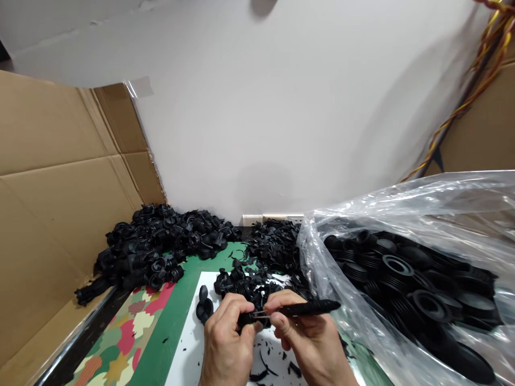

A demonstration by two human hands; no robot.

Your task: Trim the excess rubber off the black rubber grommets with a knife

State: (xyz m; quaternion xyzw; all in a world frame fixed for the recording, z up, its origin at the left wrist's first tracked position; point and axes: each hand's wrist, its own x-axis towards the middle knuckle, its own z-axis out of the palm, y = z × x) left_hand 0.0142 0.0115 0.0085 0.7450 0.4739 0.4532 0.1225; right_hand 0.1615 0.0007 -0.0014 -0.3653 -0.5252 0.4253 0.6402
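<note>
My left hand is closed, its thumb and fingers pinching a black rubber part that the fingers largely cover. Between the fingers of my right hand lies a slim tool with a black handle, pointing left. Its thin metal tip touches or nearly touches the rubber part; the exact kind of tool is hard to make out. Under both hands is a white sheet strewn with black scraps. A loose black rubber piece rests left of my left hand, and more sit just beyond the fingers.
A heap of ribbed black rubber parts lies back left beside a cardboard panel. Black trimmings are piled at the back by a power strip. At right, a clear plastic bag holds larger black rubber parts.
</note>
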